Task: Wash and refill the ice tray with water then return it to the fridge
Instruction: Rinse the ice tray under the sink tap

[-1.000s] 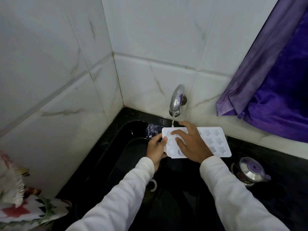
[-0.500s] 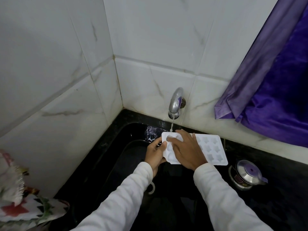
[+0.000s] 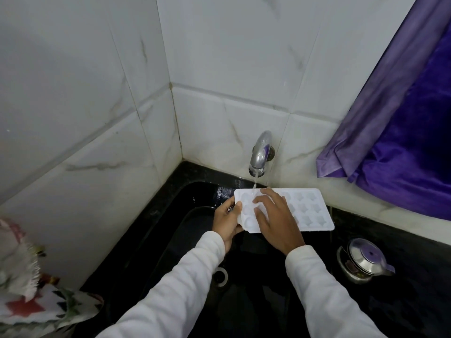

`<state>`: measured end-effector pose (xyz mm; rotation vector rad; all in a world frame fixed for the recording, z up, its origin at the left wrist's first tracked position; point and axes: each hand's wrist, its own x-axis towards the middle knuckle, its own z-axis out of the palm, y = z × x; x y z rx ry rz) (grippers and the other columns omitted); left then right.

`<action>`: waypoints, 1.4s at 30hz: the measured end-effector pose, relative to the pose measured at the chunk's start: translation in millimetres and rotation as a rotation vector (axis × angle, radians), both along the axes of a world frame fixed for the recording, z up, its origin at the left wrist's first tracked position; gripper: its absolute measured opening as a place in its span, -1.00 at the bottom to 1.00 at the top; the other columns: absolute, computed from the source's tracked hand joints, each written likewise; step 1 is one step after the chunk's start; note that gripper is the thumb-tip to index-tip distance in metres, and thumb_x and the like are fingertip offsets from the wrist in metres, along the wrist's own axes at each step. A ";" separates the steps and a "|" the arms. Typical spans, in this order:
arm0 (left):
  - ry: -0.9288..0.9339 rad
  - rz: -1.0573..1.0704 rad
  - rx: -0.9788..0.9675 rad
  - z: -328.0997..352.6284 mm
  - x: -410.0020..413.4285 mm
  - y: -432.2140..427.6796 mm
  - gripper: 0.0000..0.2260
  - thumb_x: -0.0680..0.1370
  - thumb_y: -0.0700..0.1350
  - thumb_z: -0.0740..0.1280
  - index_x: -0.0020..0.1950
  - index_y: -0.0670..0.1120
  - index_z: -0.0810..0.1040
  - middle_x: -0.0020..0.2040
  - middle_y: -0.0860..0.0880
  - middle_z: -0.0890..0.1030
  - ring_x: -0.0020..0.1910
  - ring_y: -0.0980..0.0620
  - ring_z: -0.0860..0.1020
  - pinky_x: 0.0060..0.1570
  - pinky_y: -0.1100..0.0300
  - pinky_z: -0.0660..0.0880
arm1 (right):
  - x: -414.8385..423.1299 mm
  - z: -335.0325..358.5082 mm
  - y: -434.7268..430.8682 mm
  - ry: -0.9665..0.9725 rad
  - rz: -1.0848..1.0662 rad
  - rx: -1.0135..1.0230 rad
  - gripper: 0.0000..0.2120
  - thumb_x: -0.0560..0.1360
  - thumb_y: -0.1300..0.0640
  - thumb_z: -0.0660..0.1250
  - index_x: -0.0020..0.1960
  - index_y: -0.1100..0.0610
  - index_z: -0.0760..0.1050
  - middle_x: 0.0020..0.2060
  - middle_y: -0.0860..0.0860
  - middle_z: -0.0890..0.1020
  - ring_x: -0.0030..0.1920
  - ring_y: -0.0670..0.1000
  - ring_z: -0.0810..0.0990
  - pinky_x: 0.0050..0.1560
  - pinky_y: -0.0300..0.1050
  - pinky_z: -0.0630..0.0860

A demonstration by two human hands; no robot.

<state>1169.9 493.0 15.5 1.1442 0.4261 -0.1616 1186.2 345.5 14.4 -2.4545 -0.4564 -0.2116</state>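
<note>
Holds the tray (image 3: pixel 307 211) flat and cells up over the back of the sink (image 3: pixel 168 240), close under the tap (image 3: pixel 261 152). Long side along the sink's back edge, right end near the sink's right edge. Thin water (image 3: pixel 254 182) from the tap onto the tray's back left corner.

Grasps the tray's left short edge with the left hand (image 3: pixel 227 223): thumb (image 3: pixel 238 207) on top of the rim, other fingers curled under and mostly hidden. Lays the right hand (image 3: pixel 278 223) palm down on the tray's left half, fingers (image 3: pixel 269 197) spread and nearly straight, released, tips touching the cells near the stream, nothing pinched. Round cells at the tray's left end, star-shaped ones uncovered at the right. Cannot tell how much water in the cells.

White sleeves (image 3: pixel 175 289) on both arms. Drain (image 3: pixel 220 274) in the sink floor, in front of the left wrist.

On the counter (image 3: pixel 415 252) right of the sink, well apart from the tray, a steel pot (image 3: pixel 366 259) with its lid on. Purple curtain (image 3: pixel 402 142) above the counter's back right. White marbled tiles (image 3: pixel 85 93) behind and left of the sink, meeting at its back left corner. Patterned cloth (image 3: pixel 29 306) off the sink's front left corner.
</note>
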 end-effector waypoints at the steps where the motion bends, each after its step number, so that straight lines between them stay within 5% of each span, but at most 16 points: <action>1: 0.003 -0.001 -0.001 1.7 2.1 0.0 -0.80 0.68 -0.15 0.24 0.25 -0.04 0.59 0.16 -0.18 0.68 0.13 -0.19 0.65 -0.13 0.04 0.67 | -0.2 -0.8 -0.6 -0.010 -0.003 0.014 -0.86 0.61 0.17 0.26 0.14 0.08 0.53 0.38 0.02 0.44 0.41 0.02 0.36 0.51 -0.03 0.07; 8: 0.005 -0.022 0.020 6.3 14.7 -0.4 -0.77 0.68 -0.15 0.23 0.30 -0.08 0.57 0.16 -0.20 0.67 -0.02 -0.10 0.67 -0.22 0.10 0.64 | 2.1 -2.7 -2.6 -0.029 0.046 -0.068 -0.79 0.58 0.25 0.21 0.06 0.02 0.55 0.40 0.06 0.39 0.48 0.08 0.27 0.51 0.19 0.06; 13: -0.008 -0.027 0.016 6.4 16.7 -3.0 -0.77 0.68 -0.16 0.23 0.30 -0.09 0.57 0.08 -0.15 0.69 -0.08 -0.07 0.67 -0.25 0.12 0.63 | 6.5 -1.0 0.3 -0.010 0.050 -0.189 -0.66 0.57 0.05 0.08 0.17 -0.08 0.58 0.39 0.12 0.39 0.44 0.16 0.31 0.42 0.34 0.19; 16: -0.011 -0.021 0.010 5.6 17.5 -3.2 -0.78 0.68 -0.16 0.23 0.28 -0.06 0.58 0.10 -0.18 0.69 -0.04 -0.10 0.67 -0.24 0.12 0.64 | 8.6 -2.9 -2.5 -0.041 0.043 -0.170 -0.66 0.57 0.05 0.09 0.15 -0.04 0.61 0.34 0.17 0.45 0.34 0.22 0.38 0.34 0.23 0.34; 31: -0.007 -0.013 0.042 2.2 17.4 -2.0 -0.79 0.68 -0.17 0.22 0.26 -0.06 0.59 0.14 -0.20 0.68 -0.05 -0.10 0.66 -0.33 0.16 0.61 | 2.7 -2.3 4.5 -0.031 0.026 -0.220 -0.63 0.58 -0.01 0.04 0.12 -0.02 0.61 0.34 0.16 0.46 0.29 0.25 0.38 0.30 0.26 0.35; 34: 0.006 0.005 0.037 1.1 18.4 -0.1 -0.79 0.69 -0.17 0.21 0.27 -0.05 0.57 0.13 -0.17 0.67 -0.06 -0.08 0.66 -0.34 0.16 0.61 | -1.2 -2.0 3.8 0.037 0.057 -0.144 -0.64 0.61 -0.01 0.04 0.22 -0.02 0.56 0.43 0.10 0.35 0.40 0.15 0.23 0.43 0.06 0.23; 37: 0.021 0.020 0.034 -0.1 22.2 3.6 -0.81 0.69 -0.16 0.21 0.24 -0.02 0.56 0.14 -0.15 0.67 0.04 -0.11 0.66 -0.28 0.14 0.64 | -3.9 -0.1 1.8 0.035 0.022 -0.054 -0.76 0.64 0.12 0.14 0.22 0.06 0.52 0.44 0.05 0.31 0.44 0.06 0.17 0.35 -0.13 0.25; 42: 0.040 0.044 0.008 1.2 29.4 4.7 -0.75 0.69 -0.15 0.22 0.35 -0.07 0.52 0.21 -0.17 0.64 0.13 -0.15 0.65 -0.16 0.06 0.66 | -6.8 -3.2 0.3 0.016 0.042 -0.067 -0.81 0.64 0.14 0.17 0.15 0.03 0.52 0.44 0.05 0.31 0.44 0.05 0.18 0.36 -0.09 0.27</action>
